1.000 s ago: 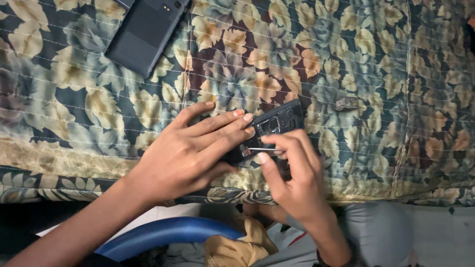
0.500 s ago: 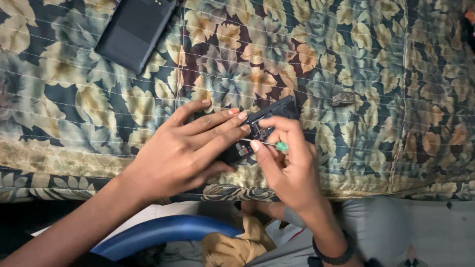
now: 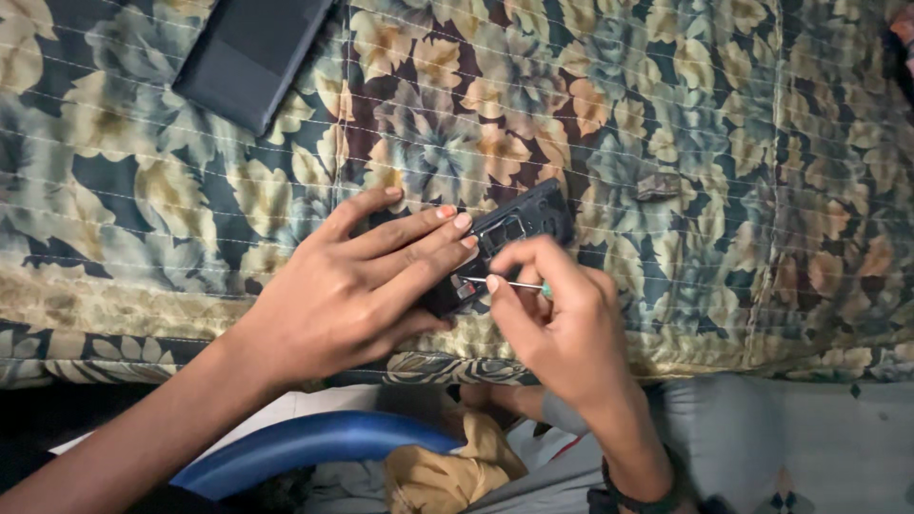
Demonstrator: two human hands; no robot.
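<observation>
Fingers of the left hand (image 3: 352,286) press flat on a small black device (image 3: 509,238) while the right hand (image 3: 562,324) pinches a thin screwdriver (image 3: 509,284).

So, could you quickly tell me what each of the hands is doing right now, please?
Left hand: open, fingers laid flat on the small dark device, pinning it to the floral quilt.
Right hand: closed, pinching a thin screwdriver whose tip is at the device.
</observation>
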